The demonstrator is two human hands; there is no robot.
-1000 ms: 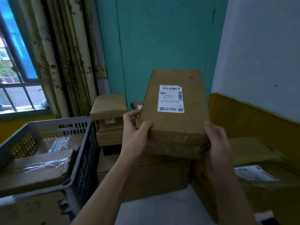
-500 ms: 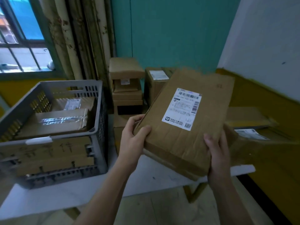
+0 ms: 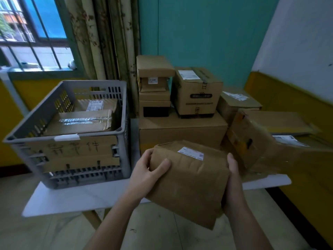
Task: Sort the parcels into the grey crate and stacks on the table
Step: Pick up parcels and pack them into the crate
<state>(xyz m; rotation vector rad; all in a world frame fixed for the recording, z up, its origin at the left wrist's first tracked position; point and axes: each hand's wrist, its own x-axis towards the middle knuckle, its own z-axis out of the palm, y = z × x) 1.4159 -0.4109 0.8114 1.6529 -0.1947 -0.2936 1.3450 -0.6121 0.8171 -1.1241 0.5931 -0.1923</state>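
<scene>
I hold a flat brown cardboard parcel [image 3: 189, 179] with a white label on its far end, over the table's front edge. My left hand [image 3: 147, 174] grips its left near corner, and my right hand [image 3: 234, 188] holds its right side. The grey crate [image 3: 32, 127] stands on the left of the white table [image 3: 79, 197] with two parcels lying inside and a cardboard sign on its front. A stack of cardboard boxes [image 3: 182, 130] rises behind the held parcel, with a large flat box at the bottom.
More parcels [image 3: 255, 141] lie heaped at the table's right end against the yellow and white wall. A curtain and a barred window stand behind the crate. Tiled floor shows below the table's front edge.
The parcel has come down from an upright, label-facing tilt to lie nearly flat and lower, closer to me. The view has pulled back and now takes in the whole table.
</scene>
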